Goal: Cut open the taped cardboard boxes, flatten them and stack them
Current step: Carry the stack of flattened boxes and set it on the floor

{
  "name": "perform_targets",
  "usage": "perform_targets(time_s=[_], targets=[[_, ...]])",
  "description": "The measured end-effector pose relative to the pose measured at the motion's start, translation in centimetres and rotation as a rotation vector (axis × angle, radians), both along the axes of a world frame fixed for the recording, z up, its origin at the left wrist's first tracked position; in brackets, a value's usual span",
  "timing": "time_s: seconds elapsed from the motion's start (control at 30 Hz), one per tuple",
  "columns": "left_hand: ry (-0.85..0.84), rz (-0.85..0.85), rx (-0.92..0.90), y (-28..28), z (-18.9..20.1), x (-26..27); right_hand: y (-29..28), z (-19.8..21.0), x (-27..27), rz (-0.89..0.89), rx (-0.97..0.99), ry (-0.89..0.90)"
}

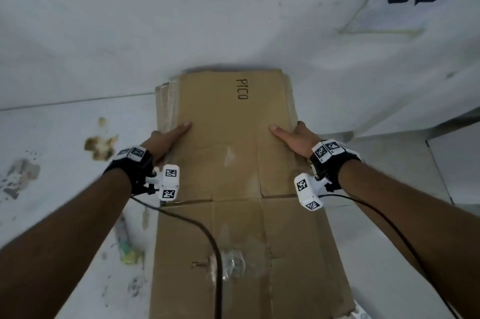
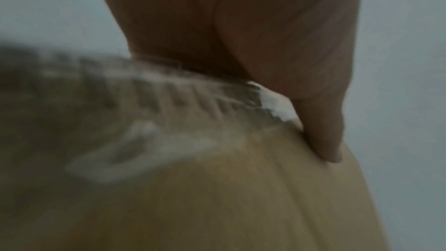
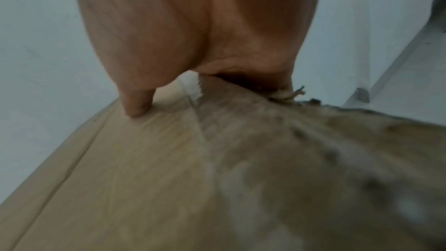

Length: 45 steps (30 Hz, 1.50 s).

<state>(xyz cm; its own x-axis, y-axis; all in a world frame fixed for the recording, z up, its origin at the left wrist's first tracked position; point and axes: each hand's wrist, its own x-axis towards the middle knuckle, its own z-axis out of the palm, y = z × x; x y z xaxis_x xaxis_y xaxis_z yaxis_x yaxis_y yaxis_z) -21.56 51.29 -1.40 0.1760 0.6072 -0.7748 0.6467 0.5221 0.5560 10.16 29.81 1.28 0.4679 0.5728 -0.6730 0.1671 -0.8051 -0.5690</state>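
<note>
Your flattened cardboard box lies on the white floor, its far end against the wall. Brown stains mark the floor on your left, and a black cable trails over the near flap. Your left hand and right hand each grip a side edge, thumbs flat on top, fingers hidden beneath. Bare floor flanks both sides.

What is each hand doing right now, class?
Left hand: grips the flattened cardboard box at its left edge.
Right hand: grips its right edge.
</note>
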Motion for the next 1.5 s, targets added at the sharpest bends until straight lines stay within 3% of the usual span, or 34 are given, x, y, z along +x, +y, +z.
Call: perform_targets(time_s=[0.17, 0.37, 0.5, 0.67, 0.93, 1.1, 1.2, 1.5], targets=[[-0.257, 0.165, -0.122, -4.9, 5.7, 1.4, -1.8, -0.8, 1.2, -0.007, 0.147, 0.144], [-0.184, 0.092, -0.197, -12.0, 5.0, -2.8, -8.8, -1.8, -1.1, -0.074, 0.073, 0.240], [-0.182, 0.107, -0.162, -13.4, 4.2, -2.8, -8.8, -1.9, -1.2, -0.069, 0.083, 0.233], [-0.175, 0.162, -0.202, -14.9, 4.9, -2.4, -8.8, -2.6, -0.5, -0.014, -0.038, 0.253], [-0.390, 0.206, -0.003, -18.8, 8.0, -3.0, -12.4, 2.8, -0.1, -0.101, 0.241, 0.236], [-0.525, 0.126, 0.173, -23.0, 11.6, 1.3, -17.6, 8.0, 3.1, -0.192, 0.419, 0.212], [-0.531, 0.116, 0.245, -25.4, 11.6, 5.3, -21.6, 9.6, 7.1, -0.224, 0.479, 0.197], [-0.575, 0.066, 0.322, -37.0, 10.5, 22.3, -33.3, 7.4, 23.5, -0.221, 0.481, 0.209]])
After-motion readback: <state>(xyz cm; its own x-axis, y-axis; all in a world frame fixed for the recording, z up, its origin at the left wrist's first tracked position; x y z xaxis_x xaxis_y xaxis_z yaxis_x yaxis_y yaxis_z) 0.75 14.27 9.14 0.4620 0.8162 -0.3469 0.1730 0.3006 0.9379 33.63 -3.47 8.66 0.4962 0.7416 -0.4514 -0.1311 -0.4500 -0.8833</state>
